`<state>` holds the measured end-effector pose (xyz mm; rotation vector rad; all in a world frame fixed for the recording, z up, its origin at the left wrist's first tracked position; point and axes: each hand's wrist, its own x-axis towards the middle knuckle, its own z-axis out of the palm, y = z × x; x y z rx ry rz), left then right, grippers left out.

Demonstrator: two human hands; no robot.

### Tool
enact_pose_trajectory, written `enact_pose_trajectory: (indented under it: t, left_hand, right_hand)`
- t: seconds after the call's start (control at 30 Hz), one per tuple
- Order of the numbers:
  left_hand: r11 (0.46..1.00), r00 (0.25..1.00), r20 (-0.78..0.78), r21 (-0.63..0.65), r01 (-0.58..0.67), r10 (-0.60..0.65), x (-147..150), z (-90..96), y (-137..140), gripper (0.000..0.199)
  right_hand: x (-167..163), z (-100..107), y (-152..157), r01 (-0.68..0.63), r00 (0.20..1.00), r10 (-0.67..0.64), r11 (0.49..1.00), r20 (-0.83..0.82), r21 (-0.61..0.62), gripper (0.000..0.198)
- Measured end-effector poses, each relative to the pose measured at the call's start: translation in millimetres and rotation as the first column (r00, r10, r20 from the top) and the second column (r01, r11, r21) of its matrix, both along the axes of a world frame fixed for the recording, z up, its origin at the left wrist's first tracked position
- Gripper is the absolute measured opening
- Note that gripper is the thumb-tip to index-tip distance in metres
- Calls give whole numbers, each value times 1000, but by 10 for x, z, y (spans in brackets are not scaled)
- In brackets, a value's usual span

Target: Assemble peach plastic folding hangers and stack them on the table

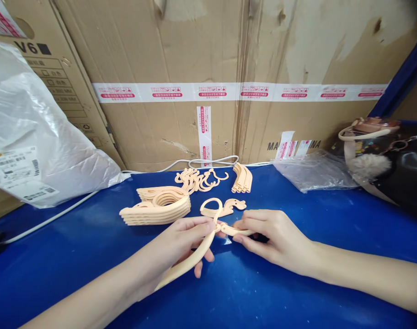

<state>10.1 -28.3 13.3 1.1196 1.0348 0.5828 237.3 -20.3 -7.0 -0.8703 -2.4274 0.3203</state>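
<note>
- Head view: nearest, the left hand has thumb and forefinger closed near the upper end of a long curved arm, its lower fingers loosely spread; the cream-coloured arm slants down beneath the palm, above the blue tabletop.
- Right hand is closed, thumb opposed to fingers, on a short cream piece, whose free end meets the long curved arm's upper end. Whether the two are locked together cannot be determined.
- Looped hook rises from that meeting point, beside the left thumb.
- Just beyond the hands, an animal-shaped piece lies on the tabletop, partly behind the looped hook.
- To its left, a neat stack of cream pieces with rounded openings.
- Farther back, a heap of hooks; just right of it, a group of short curved pieces.
- Right side: clear plastic bag beside a black bag.
- Left side: white parcel, labelled, leaning near a carton marked "V6".
- Rear: large cardboard box, sealed with red-and-white tape.
</note>
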Motion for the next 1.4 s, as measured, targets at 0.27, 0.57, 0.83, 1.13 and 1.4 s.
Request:
enact_pose_trajectory:
  t: [0.27, 0.57, 0.83, 1.13, 1.4]
  left_hand:
    - [1000, 999, 37, -16, -19, 20, -3, -34, -22, 30]
    - [998, 996, 53, 14, 67, -67, -11, 7, -45, 30]
    - [999, 999, 27, 18, 34, -34, -4, 25, 10, 23]
    - [997, 999, 11, 68, 37, -38, 29, 4, 3, 24]
    - [995, 998, 22, 89, 50, -52, 20, -15, 23, 24]
  right_hand:
    - [5, -8, 6, -27, 999, 26, 998, 25, 60, 23]
    - [3, 4, -57, -42, 996, 29, 986, 83, 159, 26]
    - [-8, -9, -73, -37, 996, 23, 983, 84, 177, 28]
    - [-9, 25, -120, -19, 995, 0, 984, 104, 178, 30]
    - [-28, 35, -146, -22, 993, -5, 977, 122, 214, 32]
